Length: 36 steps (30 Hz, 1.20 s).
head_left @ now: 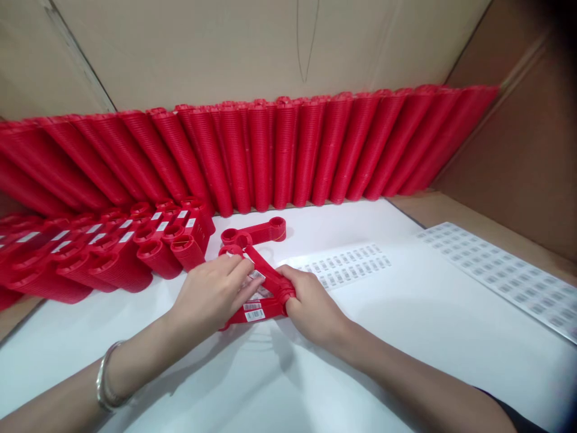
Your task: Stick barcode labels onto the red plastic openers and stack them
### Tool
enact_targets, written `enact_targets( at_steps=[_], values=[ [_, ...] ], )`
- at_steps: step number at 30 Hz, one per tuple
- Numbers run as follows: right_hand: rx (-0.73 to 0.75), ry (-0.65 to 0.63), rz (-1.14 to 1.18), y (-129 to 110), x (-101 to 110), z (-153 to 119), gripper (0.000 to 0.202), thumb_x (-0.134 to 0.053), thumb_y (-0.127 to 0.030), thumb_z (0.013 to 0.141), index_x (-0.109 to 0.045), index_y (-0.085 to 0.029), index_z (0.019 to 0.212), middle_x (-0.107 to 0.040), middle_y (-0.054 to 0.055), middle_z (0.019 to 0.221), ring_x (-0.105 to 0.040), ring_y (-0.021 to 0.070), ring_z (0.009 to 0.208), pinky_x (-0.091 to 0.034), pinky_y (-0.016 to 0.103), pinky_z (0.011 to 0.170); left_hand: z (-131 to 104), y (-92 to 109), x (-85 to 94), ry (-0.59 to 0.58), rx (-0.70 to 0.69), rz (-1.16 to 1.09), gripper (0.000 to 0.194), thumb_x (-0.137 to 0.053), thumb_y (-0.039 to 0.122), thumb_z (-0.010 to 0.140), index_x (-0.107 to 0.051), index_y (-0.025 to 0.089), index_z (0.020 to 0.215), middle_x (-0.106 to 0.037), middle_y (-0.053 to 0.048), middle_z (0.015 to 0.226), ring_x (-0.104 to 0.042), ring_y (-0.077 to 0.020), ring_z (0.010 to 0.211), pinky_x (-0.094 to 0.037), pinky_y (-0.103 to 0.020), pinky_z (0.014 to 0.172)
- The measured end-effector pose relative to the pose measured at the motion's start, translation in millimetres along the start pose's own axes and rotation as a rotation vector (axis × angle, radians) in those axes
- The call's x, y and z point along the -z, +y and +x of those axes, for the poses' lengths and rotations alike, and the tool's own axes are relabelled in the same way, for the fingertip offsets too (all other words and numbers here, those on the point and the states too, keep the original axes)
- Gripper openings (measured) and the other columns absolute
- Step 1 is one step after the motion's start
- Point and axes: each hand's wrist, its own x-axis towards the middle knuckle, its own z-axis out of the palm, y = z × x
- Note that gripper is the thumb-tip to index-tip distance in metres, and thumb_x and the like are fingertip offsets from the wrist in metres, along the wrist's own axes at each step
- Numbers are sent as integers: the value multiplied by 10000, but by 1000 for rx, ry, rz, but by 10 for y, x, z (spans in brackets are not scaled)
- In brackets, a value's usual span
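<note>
Several red plastic link-shaped pieces (269, 278) with ring ends are fanned apart between my hands, above the white tabletop. My right hand (313, 304) is closed around their right end, thumb on top. At their left end, my left hand (214, 285) has its fingers bent over the pieces, closed on them near white barcode stickers. One barcode sticker (255, 315) shows plainly on the lowest piece. Just beyond my hands lies a short stack of the same red links (256, 232). The tips of my left fingers are partly hidden.
Tall red stacks (259, 156) line the back along a cardboard wall (252, 48). Shorter stickered stacks (103, 264) crowd the left. A barcode sticker sheet (347, 264) lies behind my right hand, and another sheet (500, 270) lies at the right on the white tabletop (433, 349).
</note>
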Motion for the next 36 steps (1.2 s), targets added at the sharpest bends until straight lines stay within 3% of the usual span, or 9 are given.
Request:
enact_targets(
  at_steps=[2,4,7,11,16,19,26,31,36],
  values=[
    [9,3,-11,-12,0,-5,293,-352,10,590,-514,-177,747,-600,12,731,-535,144,657,-393,262,579,9,-11,-14,132,-95,147,384,-345,407,904,-557,153,710,-550,-42,661,-496,-168,602,-351,-269,519],
    [8,1,-13,-19,1,-14,286,-353,11,590,-508,-177,740,-594,13,728,-535,146,661,-393,264,580,29,-42,-16,203,-104,245,434,-356,490,880,-550,141,711,-525,-57,664,-478,-187,617,-374,-290,546],
    [-4,-3,13,-16,-2,-25,279,-350,11,583,-494,-180,726,-583,9,718,-542,150,675,-397,261,580,57,-111,-15,232,-23,298,556,-348,619,824,-556,104,825,-511,-74,703,-475,-203,647,-396,-299,566],
    [3,-10,62,-5,-5,-18,313,-343,7,574,-508,-186,757,-590,5,735,-552,151,693,-405,258,590,77,-200,-22,201,88,305,593,-331,631,825,-530,92,974,-533,-82,749,-518,-218,689,-408,-299,587],
    [-3,17,89,4,6,0,273,-340,-5,585,-495,-185,717,-580,-2,707,-553,149,681,-399,255,584,84,-249,13,26,280,130,470,-321,529,883,-452,140,1112,-610,-57,766,-601,-223,689,-349,-262,479],
    [-2,21,132,22,17,9,271,-336,-11,593,-502,-187,716,-580,-9,701,-556,148,683,-400,249,581,84,-267,54,-34,327,-50,438,-340,530,873,-431,172,1109,-616,-30,737,-611,-217,662,-371,-263,502],
    [1,55,199,59,93,43,308,-328,-15,588,-527,-190,744,-582,-19,705,-569,152,721,-413,244,610,92,-316,117,63,276,-399,191,-332,333,898,-442,192,965,-592,-26,820,-578,-175,721,-434,-276,625],
    [24,90,180,96,151,52,266,-331,-22,589,-494,-190,717,-545,-25,673,-557,158,732,-406,254,630,87,-260,119,103,202,-431,158,-352,277,889,-454,187,970,-569,-18,825,-560,-152,723,-434,-260,640],
    [56,85,173,111,159,50,327,-331,-14,589,-540,-189,770,-568,-18,705,-559,159,731,-410,258,639,60,-233,91,84,191,-407,200,-453,362,861,-449,204,983,-563,-2,838,-550,-141,709,-436,-247,634]
  ],
)
